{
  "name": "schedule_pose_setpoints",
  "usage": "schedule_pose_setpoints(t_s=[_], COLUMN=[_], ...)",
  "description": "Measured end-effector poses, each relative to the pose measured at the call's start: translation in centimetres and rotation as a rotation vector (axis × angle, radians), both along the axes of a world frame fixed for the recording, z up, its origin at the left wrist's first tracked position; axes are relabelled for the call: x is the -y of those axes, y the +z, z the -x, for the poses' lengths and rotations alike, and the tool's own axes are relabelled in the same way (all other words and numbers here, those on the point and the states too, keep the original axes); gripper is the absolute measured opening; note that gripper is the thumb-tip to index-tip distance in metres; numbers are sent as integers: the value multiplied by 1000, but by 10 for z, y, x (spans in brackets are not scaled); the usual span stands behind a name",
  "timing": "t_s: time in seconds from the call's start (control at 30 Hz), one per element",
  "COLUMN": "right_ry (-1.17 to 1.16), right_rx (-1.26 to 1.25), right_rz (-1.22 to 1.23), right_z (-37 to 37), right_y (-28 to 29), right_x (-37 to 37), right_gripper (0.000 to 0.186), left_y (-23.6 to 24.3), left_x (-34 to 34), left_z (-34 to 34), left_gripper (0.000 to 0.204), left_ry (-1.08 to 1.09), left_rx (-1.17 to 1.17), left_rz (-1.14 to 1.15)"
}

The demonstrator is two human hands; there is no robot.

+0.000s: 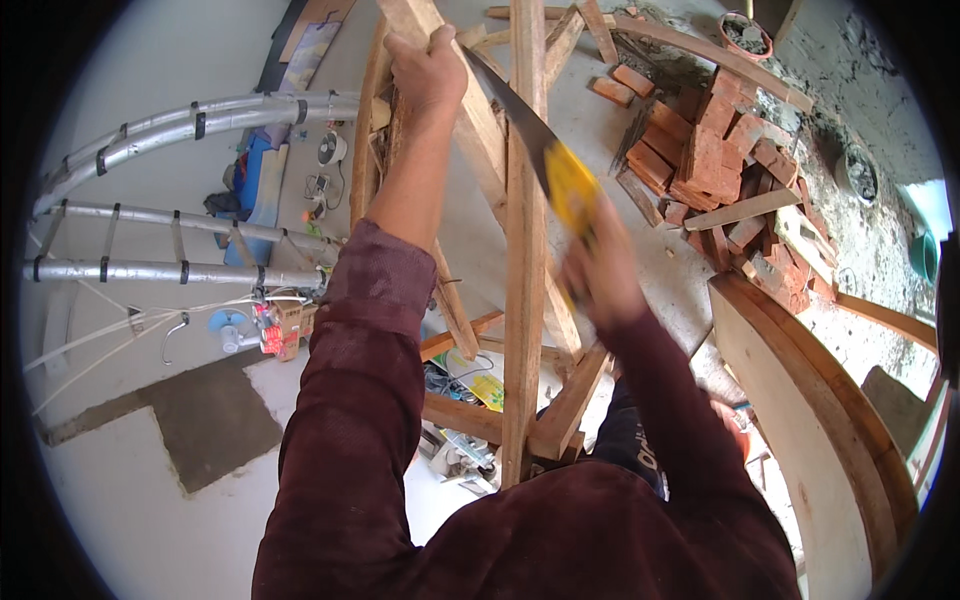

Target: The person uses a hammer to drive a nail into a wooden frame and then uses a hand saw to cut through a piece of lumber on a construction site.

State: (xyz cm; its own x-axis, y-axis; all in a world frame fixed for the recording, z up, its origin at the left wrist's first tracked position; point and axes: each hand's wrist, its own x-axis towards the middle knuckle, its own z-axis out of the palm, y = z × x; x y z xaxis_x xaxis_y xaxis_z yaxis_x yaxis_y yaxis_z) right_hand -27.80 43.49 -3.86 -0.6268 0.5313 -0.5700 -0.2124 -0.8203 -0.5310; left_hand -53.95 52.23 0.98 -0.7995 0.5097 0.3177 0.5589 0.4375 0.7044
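My left hand is closed around the upper end of a long wooden beam that slants down toward my body. In my right hand, slightly blurred, is the yellow handle of a handsaw. Its dark blade points up and left, passing in front of an upright wooden post. The blade's tip lies beside the beam, close to my left hand. Whether the teeth are cutting into the wood, I cannot tell. Lower down, the post meets a short slanted wooden piece.
At right lies a heap of red bricks, with a bucket of mortar behind. A large curved wooden panel stands near right. To the left is an aluminium ladder. A fan sits on the floor.
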Motion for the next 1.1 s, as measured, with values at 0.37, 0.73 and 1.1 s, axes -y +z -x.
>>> schedule_pose_setpoints(t_s=[0.37,0.73,1.1], right_ry=[-39,-6,-62], right_rx=[-151,-148,-87], right_rz=[199,264,36], right_z=[-100,-83,20], right_y=[41,20,-14], right_x=[46,47,-29], right_gripper=[51,39,36], left_y=[4,-5,-44], left_x=[15,11,-24], left_z=[8,13,12], left_gripper=[58,66,60], left_ry=[33,29,-90], left_rx=[-94,-65,-118], left_rz=[-67,-115,-226])
